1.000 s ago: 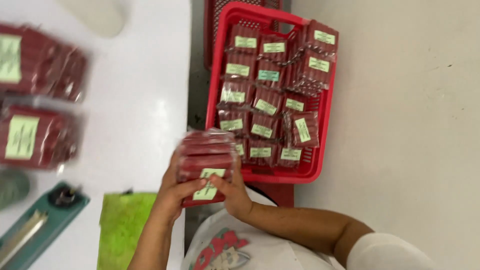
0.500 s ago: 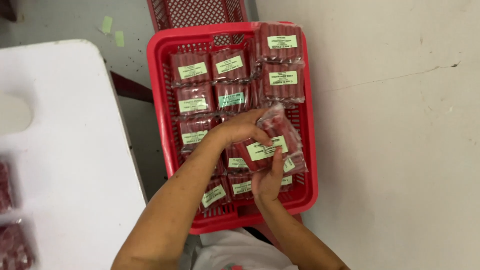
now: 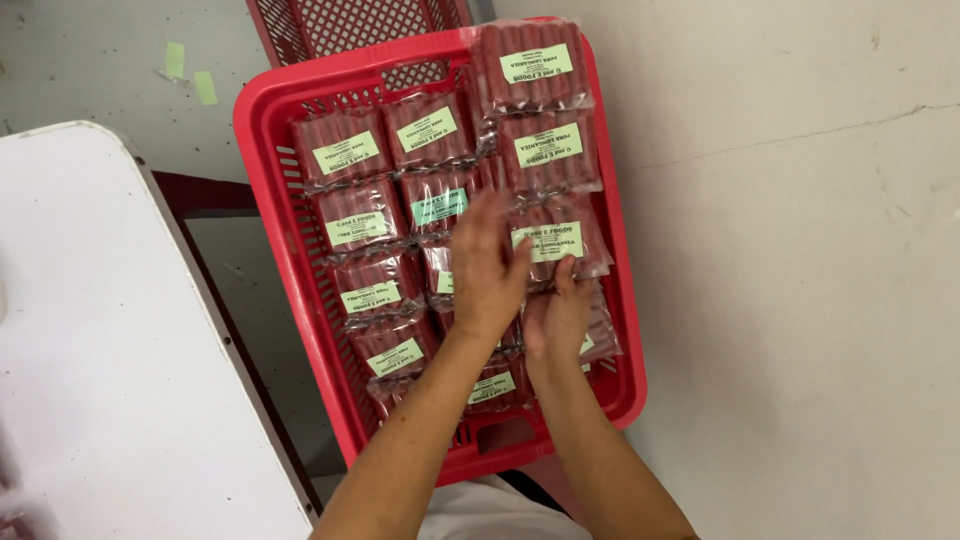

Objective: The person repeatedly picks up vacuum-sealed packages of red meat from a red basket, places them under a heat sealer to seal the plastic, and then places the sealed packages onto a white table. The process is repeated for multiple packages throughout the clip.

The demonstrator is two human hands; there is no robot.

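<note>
Your right hand has its grip closed on the lower edge of a clear pack of red sausages with a pale green label; the thumb lies on top of the pack. This pack sits in the right column of the red basket, tilted a little and resting on the packs under it. Your left hand is flat over the middle of the basket, fingers together and stretched out, its grip apart and holding nothing; it touches or hovers just over the packs there, I cannot tell which. Around both hands the basket is filled with similar sausage packs in three columns, labels up. The basket stands on the grey floor. On your left is the white desk, near the basket.
</note>
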